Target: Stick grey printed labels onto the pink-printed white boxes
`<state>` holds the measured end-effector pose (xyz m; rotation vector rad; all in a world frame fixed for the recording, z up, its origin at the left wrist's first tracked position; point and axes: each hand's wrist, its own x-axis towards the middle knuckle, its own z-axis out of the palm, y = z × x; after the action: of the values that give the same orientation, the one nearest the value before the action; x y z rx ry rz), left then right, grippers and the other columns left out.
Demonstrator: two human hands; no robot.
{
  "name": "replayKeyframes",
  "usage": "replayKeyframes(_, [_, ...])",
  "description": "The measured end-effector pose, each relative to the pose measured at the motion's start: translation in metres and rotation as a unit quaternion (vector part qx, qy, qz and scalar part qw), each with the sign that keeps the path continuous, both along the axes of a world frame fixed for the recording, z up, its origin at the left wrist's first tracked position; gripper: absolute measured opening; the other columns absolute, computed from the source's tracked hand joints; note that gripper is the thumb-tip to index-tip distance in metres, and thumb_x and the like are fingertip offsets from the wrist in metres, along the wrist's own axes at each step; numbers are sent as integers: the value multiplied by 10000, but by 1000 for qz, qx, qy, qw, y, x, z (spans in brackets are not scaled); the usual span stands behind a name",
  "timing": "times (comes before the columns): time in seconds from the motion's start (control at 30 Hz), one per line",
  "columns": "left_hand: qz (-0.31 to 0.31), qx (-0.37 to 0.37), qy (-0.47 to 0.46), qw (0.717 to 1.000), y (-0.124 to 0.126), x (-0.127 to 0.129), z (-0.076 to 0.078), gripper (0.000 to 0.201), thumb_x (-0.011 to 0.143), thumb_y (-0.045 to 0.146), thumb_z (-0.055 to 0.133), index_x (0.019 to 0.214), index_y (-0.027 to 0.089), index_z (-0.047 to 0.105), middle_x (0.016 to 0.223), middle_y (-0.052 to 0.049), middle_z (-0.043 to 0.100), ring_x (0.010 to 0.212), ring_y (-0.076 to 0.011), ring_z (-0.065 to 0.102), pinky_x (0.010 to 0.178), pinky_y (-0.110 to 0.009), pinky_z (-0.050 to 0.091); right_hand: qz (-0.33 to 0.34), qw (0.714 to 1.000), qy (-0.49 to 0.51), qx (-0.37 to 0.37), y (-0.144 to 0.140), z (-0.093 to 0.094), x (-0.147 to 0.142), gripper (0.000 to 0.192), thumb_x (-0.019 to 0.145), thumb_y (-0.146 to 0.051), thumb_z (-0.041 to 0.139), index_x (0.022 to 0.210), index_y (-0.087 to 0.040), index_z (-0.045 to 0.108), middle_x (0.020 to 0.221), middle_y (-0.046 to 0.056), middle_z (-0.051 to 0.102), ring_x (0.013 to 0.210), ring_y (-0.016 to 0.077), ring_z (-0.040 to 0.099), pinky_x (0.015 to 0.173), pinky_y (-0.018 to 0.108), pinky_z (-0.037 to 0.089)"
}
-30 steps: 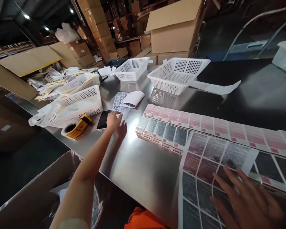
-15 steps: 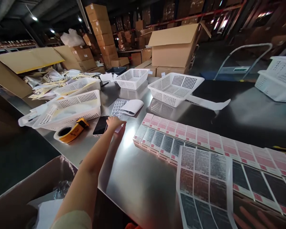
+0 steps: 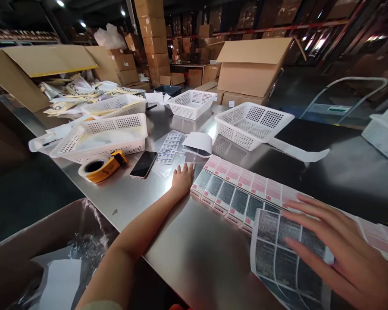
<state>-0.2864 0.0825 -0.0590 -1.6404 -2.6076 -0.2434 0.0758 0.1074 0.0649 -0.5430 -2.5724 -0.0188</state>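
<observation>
Label sheet [image 3: 284,254] print unreadable under right hand [image 3: 339,254].

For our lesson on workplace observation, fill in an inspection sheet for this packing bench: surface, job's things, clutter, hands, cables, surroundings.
Surface: shiny steel table, glare near the middle.
Job's things: rows of small pink-and-grey cartons laid flat side by side; white sheet of dark printed labels overlapping their near end.
Clutter: yellow tape dispenser, black phone, small label sheet, curled white paper, white perforated plastic baskets.
Hands: left hand flat on the table at the cartons' left end; right hand spread open over the label sheet.
Cables: nothing seen.
Surroundings: stacked brown cardboard boxes, dim warehouse shelving.
</observation>
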Motion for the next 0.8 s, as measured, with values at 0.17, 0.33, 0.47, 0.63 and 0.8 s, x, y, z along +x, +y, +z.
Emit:
replayKeyframes(0.17, [-46,9,10,999,-4,-11,0,400,986,296,455,1369,195,515,1387,-128,547,1254,-318,508,1029,-539,398,99,993,-63,-9,22,13,-101,284,970,-296,521,1234,-207,578,1267,125,580,1287,288,496,1049,507,449])
replayKeyframes(0.33, [-69,35,3,997,-3,-20,2,349,950,331,444,1214,178,614,1242,-160,629,1152,-356,552,971,-516,404,97,984,-142,-49,36,7,-114,302,955,-298,548,1223,-179,621,1261,136,601,1240,293,537,1032,505,471])
replayKeyframes(0.47, [-59,41,1,997,-2,-19,2,342,935,315,442,1184,167,624,1282,-164,613,1260,-369,479,1035,-529,352,105,977,-170,-73,24,-16,-78,308,955,-330,549,1226,-211,635,1281,120,620,1244,291,550,1002,478,498])
replayKeyframes(0.63, [-51,30,16,998,0,-21,6,383,947,337,446,1271,192,589,1447,-117,528,1356,-321,409,1114,-491,291,73,984,-162,-21,-16,-66,-29,569,906,-476,575,1437,-291,490,1496,78,491,1406,376,386,1082,619,353])
replayKeyframes(0.8, [-21,33,23,999,-3,-28,8,354,971,331,439,1233,172,616,1434,-119,537,1357,-305,408,1113,-478,304,97,980,-173,-23,-58,-115,-5,960,790,-673,590,1574,-245,238,1558,100,389,1359,449,428,999,631,401])
